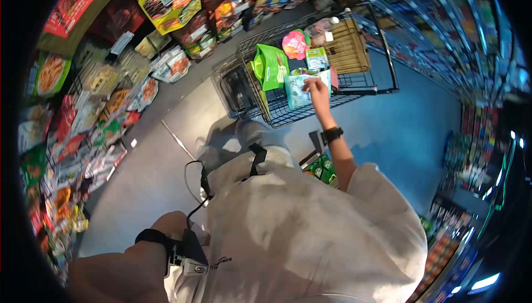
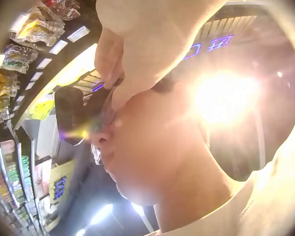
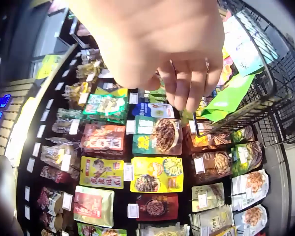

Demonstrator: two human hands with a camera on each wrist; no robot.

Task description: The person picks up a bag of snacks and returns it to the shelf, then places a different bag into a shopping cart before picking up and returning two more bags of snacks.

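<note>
My right hand reaches over the black wire shopping cart, its fingers loosely bent with nothing between them. In the head view it overlaps a light blue and white pouch in the cart. The right wrist view shows this pouch beside the hand. To its left in the cart stands a bright green bag. My left hand is raised to the face, its bent fingers and thumb pinching the edge of a dark headset.
Also in the cart lie a pink package, a clear bottle and a brown slatted pack. Snack pouches hang on a rack along the left side. Tall shelves line the right. Grey floor lies between.
</note>
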